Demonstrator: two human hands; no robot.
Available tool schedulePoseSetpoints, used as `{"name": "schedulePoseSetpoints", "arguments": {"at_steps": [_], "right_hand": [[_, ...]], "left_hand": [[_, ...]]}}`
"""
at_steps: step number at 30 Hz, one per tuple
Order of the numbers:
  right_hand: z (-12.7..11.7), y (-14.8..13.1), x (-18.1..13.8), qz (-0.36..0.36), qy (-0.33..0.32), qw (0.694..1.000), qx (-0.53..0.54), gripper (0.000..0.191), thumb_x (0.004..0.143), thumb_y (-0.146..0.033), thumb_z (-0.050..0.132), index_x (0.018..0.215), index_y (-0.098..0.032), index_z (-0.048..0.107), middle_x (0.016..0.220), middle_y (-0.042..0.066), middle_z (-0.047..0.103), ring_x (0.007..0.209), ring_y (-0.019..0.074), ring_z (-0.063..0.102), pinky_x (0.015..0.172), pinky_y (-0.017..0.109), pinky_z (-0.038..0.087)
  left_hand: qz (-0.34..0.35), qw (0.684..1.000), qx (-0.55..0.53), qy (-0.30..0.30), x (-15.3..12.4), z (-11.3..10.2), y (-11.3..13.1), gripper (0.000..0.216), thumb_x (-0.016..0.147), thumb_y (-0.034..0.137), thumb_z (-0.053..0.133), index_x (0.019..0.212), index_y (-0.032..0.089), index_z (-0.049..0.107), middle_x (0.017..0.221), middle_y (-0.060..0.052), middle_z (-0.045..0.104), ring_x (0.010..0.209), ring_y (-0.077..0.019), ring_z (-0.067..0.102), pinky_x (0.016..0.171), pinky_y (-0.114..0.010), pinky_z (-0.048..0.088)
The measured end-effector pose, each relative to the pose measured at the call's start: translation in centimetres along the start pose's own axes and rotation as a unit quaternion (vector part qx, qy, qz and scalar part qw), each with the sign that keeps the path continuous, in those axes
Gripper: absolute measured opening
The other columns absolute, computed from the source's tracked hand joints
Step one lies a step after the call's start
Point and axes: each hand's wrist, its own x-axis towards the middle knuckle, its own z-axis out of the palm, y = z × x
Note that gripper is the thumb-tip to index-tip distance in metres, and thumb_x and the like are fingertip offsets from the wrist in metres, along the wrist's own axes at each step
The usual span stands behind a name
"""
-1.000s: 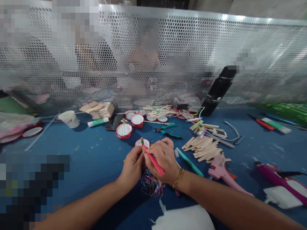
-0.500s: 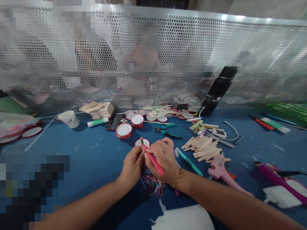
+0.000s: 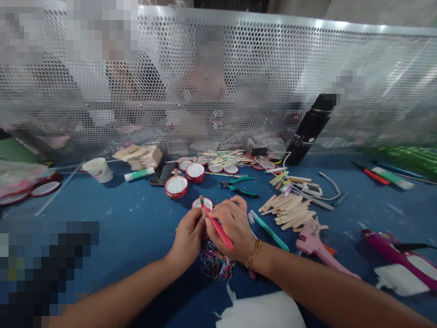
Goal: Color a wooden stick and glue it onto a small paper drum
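Observation:
My left hand (image 3: 189,233) pinches a narrow wooden craft stick (image 3: 201,199) with a green band near its top end. In my right hand (image 3: 235,224), which wears a gold bracelet (image 3: 253,254) at the wrist, is a pinkish-red marker (image 3: 221,233). The marker's upper end meets the stick between my two hands; the fingers hide the exact contact. Just behind the stick lies a white disc with a red rim (image 3: 206,201), partly covered. Below my hands sits a tangled heap of colourful rubber bands (image 3: 217,263).
Plain craft sticks (image 3: 290,210), a pink glue gun (image 3: 316,243) and a turquoise pen (image 3: 270,231) lie to the right. Pliers (image 3: 239,187), red-rimmed discs (image 3: 176,186), a paper cup (image 3: 98,169) and a leaning black bottle (image 3: 310,132) stand farther back, before a perforated metal screen (image 3: 177,82).

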Motion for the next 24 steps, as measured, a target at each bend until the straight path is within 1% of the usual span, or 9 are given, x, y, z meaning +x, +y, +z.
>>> {"name": "schedulePoseSetpoints", "arguments": {"at_steps": [5, 12, 15, 19, 24], "right_hand": [[-0.06, 0.03, -0.01, 0.007, 0.008, 1.000, 0.002, 0.007, 0.092, -0.020, 0.057, 0.087, -0.022, 0.053, 0.076, 0.001, 0.068, 0.074, 0.0181, 0.063, 0.085, 0.043, 0.036], [-0.14, -0.09, 0.16, -0.021, 0.004, 1.000, 0.008, 0.009, 0.090, -0.018, 0.059, 0.087, -0.022, 0.052, 0.077, 0.000, 0.069, 0.075, 0.0179, 0.063, 0.085, 0.041, 0.036], [-0.09, -0.06, 0.10, -0.011, -0.001, 1.000, 0.004, 0.008, 0.091, -0.019, 0.058, 0.086, -0.022, 0.052, 0.076, 0.000, 0.069, 0.075, 0.0185, 0.063, 0.085, 0.042, 0.036], [-0.06, -0.01, -0.02, 0.003, 0.009, 1.000, 0.003, 0.007, 0.091, -0.020, 0.058, 0.087, -0.022, 0.053, 0.076, 0.001, 0.068, 0.075, 0.0185, 0.063, 0.086, 0.043, 0.036], [-0.20, -0.13, 0.13, -0.022, 0.012, 1.000, 0.007, 0.008, 0.090, -0.018, 0.058, 0.088, -0.022, 0.052, 0.076, 0.000, 0.069, 0.074, 0.0176, 0.063, 0.084, 0.042, 0.036]], "left_hand": [[0.007, 1.000, 0.011, 0.000, -0.04, -0.06, 0.07, 0.030, 0.086, 0.045, 0.059, 0.071, 0.019, 0.054, 0.070, 0.001, 0.049, 0.071, -0.0174, 0.049, 0.068, -0.028, 0.046], [0.004, 1.000, -0.014, -0.005, -0.12, -0.05, 0.07, 0.030, 0.085, 0.044, 0.061, 0.070, 0.019, 0.056, 0.071, -0.001, 0.053, 0.073, -0.0181, 0.052, 0.071, -0.029, 0.048], [0.003, 1.000, -0.018, 0.000, -0.09, -0.06, -0.09, 0.032, 0.085, 0.046, 0.062, 0.069, 0.019, 0.056, 0.070, -0.001, 0.054, 0.073, -0.0182, 0.052, 0.070, -0.028, 0.048], [0.003, 1.000, -0.008, 0.007, -0.11, -0.11, -0.16, 0.031, 0.084, 0.047, 0.064, 0.071, 0.019, 0.059, 0.070, -0.001, 0.056, 0.072, -0.0180, 0.052, 0.069, -0.028, 0.048], [0.013, 1.000, -0.006, -0.001, -0.14, -0.12, 0.02, 0.026, 0.086, 0.042, 0.062, 0.075, 0.018, 0.062, 0.075, -0.002, 0.060, 0.074, -0.0185, 0.054, 0.070, -0.028, 0.047]]}}
